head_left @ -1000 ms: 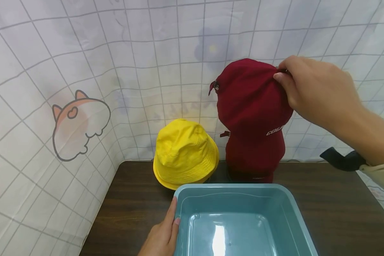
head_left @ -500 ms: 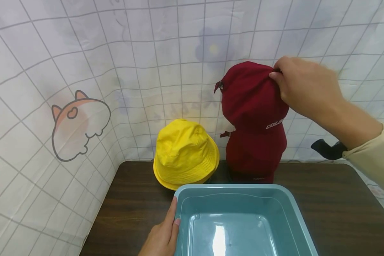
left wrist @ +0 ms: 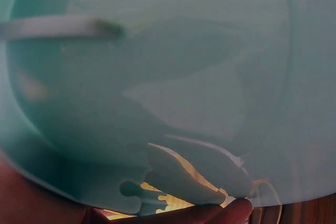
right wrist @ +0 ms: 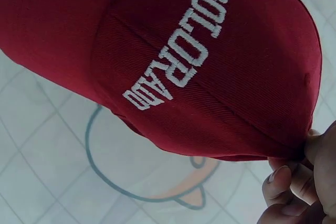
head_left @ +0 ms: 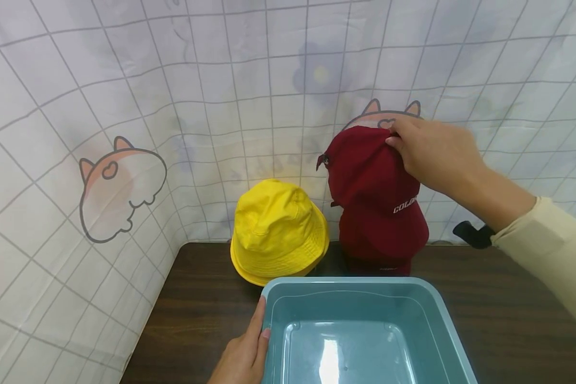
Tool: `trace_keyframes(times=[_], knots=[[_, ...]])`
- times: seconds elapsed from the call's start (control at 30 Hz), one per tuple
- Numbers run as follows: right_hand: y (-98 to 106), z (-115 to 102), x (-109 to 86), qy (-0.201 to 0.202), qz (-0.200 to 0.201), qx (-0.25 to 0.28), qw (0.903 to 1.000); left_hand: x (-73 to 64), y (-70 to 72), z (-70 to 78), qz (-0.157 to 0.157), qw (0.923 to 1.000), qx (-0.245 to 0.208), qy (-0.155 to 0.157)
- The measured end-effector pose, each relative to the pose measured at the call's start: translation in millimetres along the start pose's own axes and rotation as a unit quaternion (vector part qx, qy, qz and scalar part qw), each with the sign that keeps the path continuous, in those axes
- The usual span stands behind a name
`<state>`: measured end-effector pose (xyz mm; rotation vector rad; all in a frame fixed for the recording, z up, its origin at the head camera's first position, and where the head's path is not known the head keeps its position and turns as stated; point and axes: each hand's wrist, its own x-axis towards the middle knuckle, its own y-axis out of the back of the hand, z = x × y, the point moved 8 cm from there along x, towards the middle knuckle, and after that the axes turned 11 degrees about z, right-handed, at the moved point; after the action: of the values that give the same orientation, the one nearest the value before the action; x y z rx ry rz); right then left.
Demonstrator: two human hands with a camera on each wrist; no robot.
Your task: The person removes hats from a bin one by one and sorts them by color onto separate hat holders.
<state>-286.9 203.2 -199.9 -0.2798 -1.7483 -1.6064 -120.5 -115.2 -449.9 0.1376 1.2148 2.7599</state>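
My right hand (head_left: pixel 441 154) pinches a dark red baseball cap (head_left: pixel 365 165) by the edge of its crown. White COLORADO stitching (right wrist: pixel 178 45) shows on the cap in the right wrist view, with its brim to the left. Below it in the head view stands more dark red cloth (head_left: pixel 379 234), which looks like a second cap, partly covered by the held one. My left hand (head_left: pixel 242 349) rests along the left side of a blue-green plastic bin (head_left: pixel 350 281), fingers straight and thumb at the rim. In the left wrist view, fingertips (left wrist: pixel 236 212) lie against the bin's shiny surface.
A yellow bucket hat (head_left: pixel 278 229) sits left of the red caps, behind the bin. Dark wooden tabletop (head_left: pixel 197 314) lies under everything. A white grid-patterned cloth (head_left: pixel 249 80) closes off the back and left side.
My right hand has moved down and to the left with the red cap, which now overlaps more of the red cloth below. The left hand, bin and yellow hat stay put.
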Motion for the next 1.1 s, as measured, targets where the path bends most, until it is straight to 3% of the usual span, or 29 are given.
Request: trace_keyframes(times=[0.3,0.57,0.9,1.1], knots=[[-10,-2,-16.9,0.026,0.024,-0.008,0.9993,1.3,-2.1,-2.4,-0.016,0.9995,-0.017,0.022],[-24,5,-31.8,0.001,-0.029,-0.006,0.9996,1.6,-3.2,-3.4,-0.021,0.9991,-0.024,0.027],[-37,10,-55.8,0.018,-0.038,-0.012,0.9991,0.8,-2.7,-2.1,-0.016,0.9994,-0.025,0.016],[-44,11,-73.8,0.018,-0.026,-0.013,0.9994,0.0,-0.8,2.0,-0.001,0.9999,-0.012,-0.005]])
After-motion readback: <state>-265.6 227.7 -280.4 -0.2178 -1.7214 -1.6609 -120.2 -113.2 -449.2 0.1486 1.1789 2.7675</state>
